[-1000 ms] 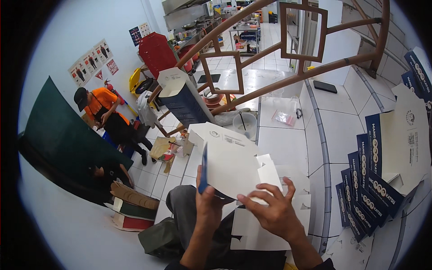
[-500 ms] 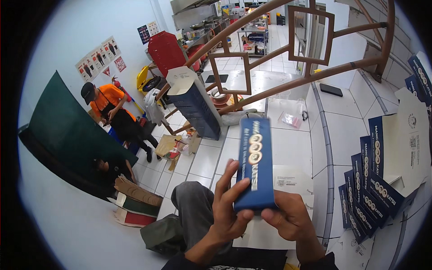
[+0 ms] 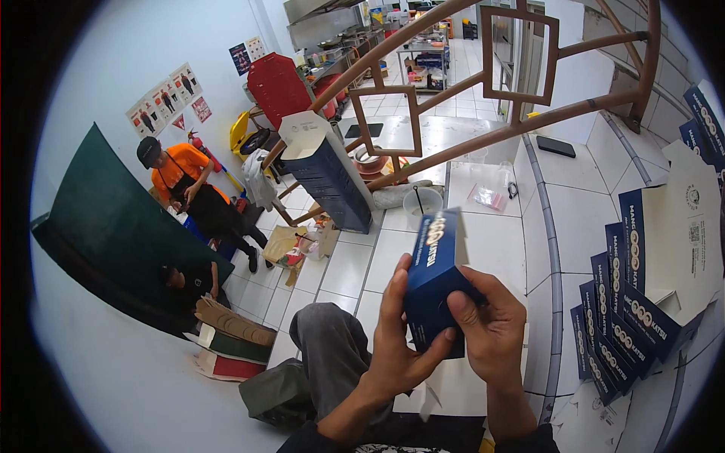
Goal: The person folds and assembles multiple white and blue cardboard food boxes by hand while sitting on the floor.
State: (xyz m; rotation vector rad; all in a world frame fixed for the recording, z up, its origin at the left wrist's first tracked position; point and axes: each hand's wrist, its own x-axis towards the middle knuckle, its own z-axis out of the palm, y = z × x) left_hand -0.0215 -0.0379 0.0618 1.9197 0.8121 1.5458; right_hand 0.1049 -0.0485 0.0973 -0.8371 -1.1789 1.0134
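In front of me I hold a dark blue printed cardboard box point(image 3: 434, 283) between both hands, tilted so that its end faces me. The fingers of my left hand point(image 3: 393, 332) wrap its left side, with the thumb at the lower end. My right hand point(image 3: 491, 325) grips the right side, its thumb pressed on the end face. A pale inner edge of cardboard shows at the box's far end. Below my hands lies a pale flat cardboard sheet point(image 3: 453, 389), partly hidden by my arms.
Nested blue boxes point(image 3: 615, 325) stand on the steps at right. A tall stack of boxes point(image 3: 325, 177) rises beside the brown railing point(image 3: 453, 158). A white tub point(image 3: 421, 202), a phone point(image 3: 556, 148) and a plastic bag point(image 3: 487, 198) lie ahead. A person in orange point(image 3: 192, 177) stands at left.
The box has tipped away and turned, so its end and side now show more. My right hand has risen, its thumb moving onto the end face. The white tub has come into sight.
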